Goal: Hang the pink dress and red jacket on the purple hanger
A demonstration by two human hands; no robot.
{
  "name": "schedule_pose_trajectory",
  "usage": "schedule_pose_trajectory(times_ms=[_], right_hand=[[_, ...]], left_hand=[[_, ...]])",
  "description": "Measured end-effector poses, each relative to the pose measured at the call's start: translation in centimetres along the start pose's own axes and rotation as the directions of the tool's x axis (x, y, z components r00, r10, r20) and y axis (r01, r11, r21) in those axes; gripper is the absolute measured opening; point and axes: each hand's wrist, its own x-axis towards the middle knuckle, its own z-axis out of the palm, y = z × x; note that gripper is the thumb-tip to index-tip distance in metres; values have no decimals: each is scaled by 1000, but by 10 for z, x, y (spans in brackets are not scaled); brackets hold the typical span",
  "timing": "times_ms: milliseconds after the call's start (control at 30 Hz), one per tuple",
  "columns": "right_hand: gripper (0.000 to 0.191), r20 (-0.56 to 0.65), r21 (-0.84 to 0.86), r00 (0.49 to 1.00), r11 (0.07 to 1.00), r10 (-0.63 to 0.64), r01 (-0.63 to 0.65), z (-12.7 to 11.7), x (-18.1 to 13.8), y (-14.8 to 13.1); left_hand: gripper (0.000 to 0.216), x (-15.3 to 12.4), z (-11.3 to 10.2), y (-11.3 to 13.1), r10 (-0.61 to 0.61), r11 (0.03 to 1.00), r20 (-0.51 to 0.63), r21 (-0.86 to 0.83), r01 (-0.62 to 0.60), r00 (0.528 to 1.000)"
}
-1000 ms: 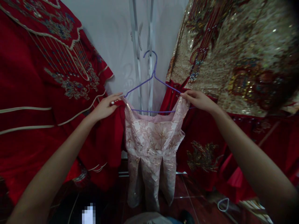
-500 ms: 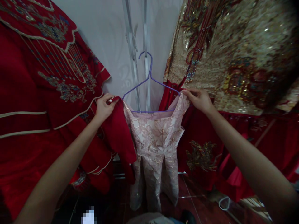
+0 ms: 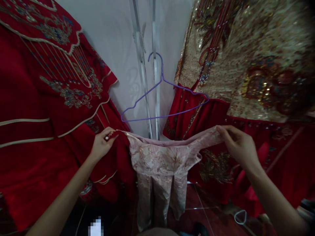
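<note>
A pale pink brocade dress [image 3: 159,160] is stretched between my two hands, below a purple wire hanger [image 3: 147,118]. My left hand [image 3: 103,142] pinches one shoulder of the dress together with red cloth [image 3: 124,164] that hangs beside it. At the other side, my right hand [image 3: 236,142] grips the opposite shoulder strap between thumb and fingers. The hanger's hook is over a metal upright, and its bare frame no longer touches the dress. The dress skirt falls toward the floor in folds.
An embroidered red garment [image 3: 31,101] hangs at the left. On the right is a gold sequined garment [image 3: 246,59] with red cloth below. Metal uprights [image 3: 154,88] stand against the pale wall. Red tiles [image 3: 197,203] cover the floor.
The dress has come off the hanger and moved down. My hands have lowered and spread apart, still gripping its shoulders. The hanger is left hanging, slightly tilted.
</note>
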Motion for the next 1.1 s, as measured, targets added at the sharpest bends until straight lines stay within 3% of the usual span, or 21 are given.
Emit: schedule_pose_trajectory(times_ms=[33, 167, 267, 333, 467, 600, 667, 767, 967, 1100], right_hand=[[28, -17, -32, 999, 999, -35, 35, -5, -3, -8], [23, -93, -45, 977, 981, -191, 188, -11, -5, -42], [20, -113, -29, 955, 962, -274, 273, -7, -4, -68], [19, -116, -33, 944, 951, -310, 308, -5, -6, -85], [19, -143, -46, 931, 942, -335, 332, -7, -9, -109], [20, -159, -68, 933, 946, -324, 317, -16, -7, -106], [20, -161, -87, 936, 949, -313, 302, -21, -4, -97], [20, -204, -139, 934, 953, -293, 269, -28, 0, -82], [19, -246, -222, 933, 952, -262, 209, -40, 15, -61], [16, -243, -233, 916, 936, -319, 264, -34, 29, -57]], left_hand=[[3, -9, 1, 11, 61, 998, 53, 2, -61, 997], [23, -24, 18, 63, 222, 974, 222, -89, -207, 949], [26, -8, 46, 99, 367, 928, 182, -138, -346, 912], [32, 11, 71, 115, 488, 873, 182, -107, -476, 854], [30, 51, 128, 124, 590, 789, 241, 29, -614, 770], [18, 69, 162, 117, 525, 778, 314, 200, -595, 791], [14, 67, 165, 115, 473, 798, 327, 236, -555, 818], [14, 53, 152, 113, 440, 825, 324, 222, -519, 838], [23, 25, 104, 115, 466, 847, 337, 96, -522, 818], [21, 21, 91, 120, 490, 856, 316, -2, -516, 812]])
